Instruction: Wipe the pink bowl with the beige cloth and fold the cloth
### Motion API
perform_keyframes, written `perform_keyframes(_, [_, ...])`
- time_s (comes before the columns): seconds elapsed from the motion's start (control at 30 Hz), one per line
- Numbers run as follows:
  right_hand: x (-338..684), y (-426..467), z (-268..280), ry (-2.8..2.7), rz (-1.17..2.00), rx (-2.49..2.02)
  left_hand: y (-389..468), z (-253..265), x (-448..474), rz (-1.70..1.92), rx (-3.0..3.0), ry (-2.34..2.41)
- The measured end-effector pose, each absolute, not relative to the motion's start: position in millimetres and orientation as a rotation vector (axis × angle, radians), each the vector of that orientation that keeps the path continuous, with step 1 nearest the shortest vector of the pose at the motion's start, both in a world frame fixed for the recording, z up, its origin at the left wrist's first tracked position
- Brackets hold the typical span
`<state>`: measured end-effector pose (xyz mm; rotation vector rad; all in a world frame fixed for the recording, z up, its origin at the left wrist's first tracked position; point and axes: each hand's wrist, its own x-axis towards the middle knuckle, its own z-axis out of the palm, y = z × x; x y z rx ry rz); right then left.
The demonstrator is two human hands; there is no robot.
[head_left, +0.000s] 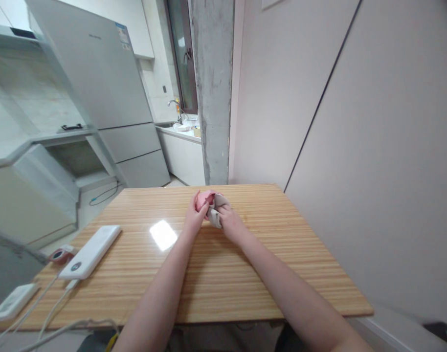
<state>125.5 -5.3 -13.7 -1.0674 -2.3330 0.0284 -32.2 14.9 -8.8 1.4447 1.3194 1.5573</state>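
Holding a small, rounded pink item of uncertain material (205,199) and a soft, light grey cloth (215,218), two bare hands meet near the far edge of a rectangular, wood-grained tabletop with a glossy finish (285,234). Head view, the only one: the left hand (194,216) is curled about the left side of the pink item, its thumb lying along the near face. The right hand (229,221) has its fingers bent into the grey cloth, pinching a bunched fold; some fingertips are hidden by the fabric. The pink item and the cloth touch between the hands, right of a bright patch of reflected light. Whether the cloth wraps around the item, enters it or merely lies against it cannot be told at this scale.

Progress, as judged from the grasp: both pieces are taken up and brought together, and the handling appears to be midway. Neither piece has been released or laid apart on the tabletop, so that much is not yet done; how much of the work is complete cannot be read.

At the left side of the tabletop lie a flat, oblong white device with a round dark mark (93,250), thin white cables (56,308) and a small, reddish-brown round object (60,255).
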Motion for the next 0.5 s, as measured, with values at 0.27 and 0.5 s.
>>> perform_keyframes(0.27, [123.4,-10.4,-14.4,-2.185,0.055,-1.378,16.1,-36.2,1.5,1.471,1.153,1.189])
perform_keyframes(0.5, [130.0,2.6,-21.2,-2.378,-0.033,-1.012,16.2,-14.6,-33.0,1.571,1.530,1.275])
